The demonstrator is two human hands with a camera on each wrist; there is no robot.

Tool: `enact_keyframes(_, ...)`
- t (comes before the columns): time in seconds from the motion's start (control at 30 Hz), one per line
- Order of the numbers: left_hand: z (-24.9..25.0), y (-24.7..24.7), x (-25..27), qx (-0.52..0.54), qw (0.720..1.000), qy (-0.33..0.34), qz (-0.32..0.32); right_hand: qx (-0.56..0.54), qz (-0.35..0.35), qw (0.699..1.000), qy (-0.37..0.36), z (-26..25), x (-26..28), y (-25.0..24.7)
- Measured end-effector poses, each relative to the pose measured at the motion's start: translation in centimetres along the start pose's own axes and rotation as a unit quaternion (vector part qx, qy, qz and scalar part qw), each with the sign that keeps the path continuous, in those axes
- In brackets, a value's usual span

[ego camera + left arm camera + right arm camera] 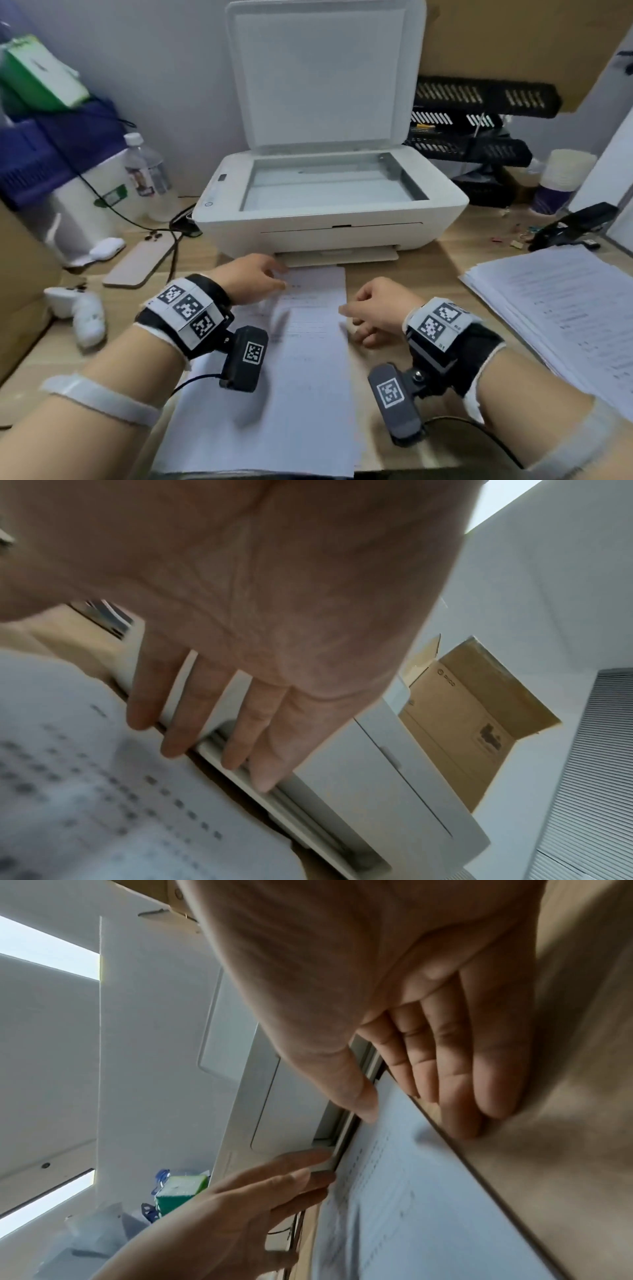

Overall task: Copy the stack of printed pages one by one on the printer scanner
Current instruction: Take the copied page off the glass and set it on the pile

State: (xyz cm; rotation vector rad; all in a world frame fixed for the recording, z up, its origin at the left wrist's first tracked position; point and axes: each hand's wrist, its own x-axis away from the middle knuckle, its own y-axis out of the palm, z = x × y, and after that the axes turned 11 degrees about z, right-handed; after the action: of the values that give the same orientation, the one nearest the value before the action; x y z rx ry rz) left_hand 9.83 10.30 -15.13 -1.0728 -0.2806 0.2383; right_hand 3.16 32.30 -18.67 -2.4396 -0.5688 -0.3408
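On the desk (428, 274), both hands (left hand (253, 277), right hand (376, 308)) flank a printed page (308, 342).

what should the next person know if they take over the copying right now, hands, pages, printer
Left hand: open, fingers straight, reaching to the far left corner of the printed page by the printer's output tray.
Right hand: fingers at the page's right edge; thumb over it, a grip is not certain.
Printer: lid up, scanner glass bare.
Stack of printed pages: on the desk to the right.
Done: lid open, one page in front of the printer.
Left: which pages are already copied cannot be told; lay a page on the glass, close the lid, copy, repeat through the stack.
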Motion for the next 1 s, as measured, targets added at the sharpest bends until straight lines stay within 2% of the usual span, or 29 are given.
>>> enact_keyframes(0.07,-1.0,-0.2,0.9,0.015,0.999,-0.026,0.023,0.004,-0.008,1.0,-0.004,-0.3,-0.1,0.4)
enact_keyframes(0.27,-1.9,0.2,2.2,0.012,0.998,-0.062,0.02,0.023,-0.034,0.999,-0.018,-1.2,-0.2,1.3)
enact_keyframes(0.6,-3.5,0.5,2.4,-0.016,0.995,-0.082,0.048,0.041,-0.062,0.997,-0.031,-1.3,-1.3,1.1)
enact_keyframes(0.77,-4.4,-0.2,2.3,0.006,0.993,-0.08,0.09,0.018,-0.044,0.997,-0.066,-0.8,-1.3,1.0)
enact_keyframes(0.83,-4.4,-0.6,2.3,0.028,0.992,-0.061,0.105,0.033,-0.027,0.994,-0.097,-0.7,-1.3,1.2)
enact_keyframes(1.0,-2.0,-2.0,2.5,0.108,0.987,0.055,0.1,0.115,0.016,0.974,-0.193,-1.2,-0.6,0.9)
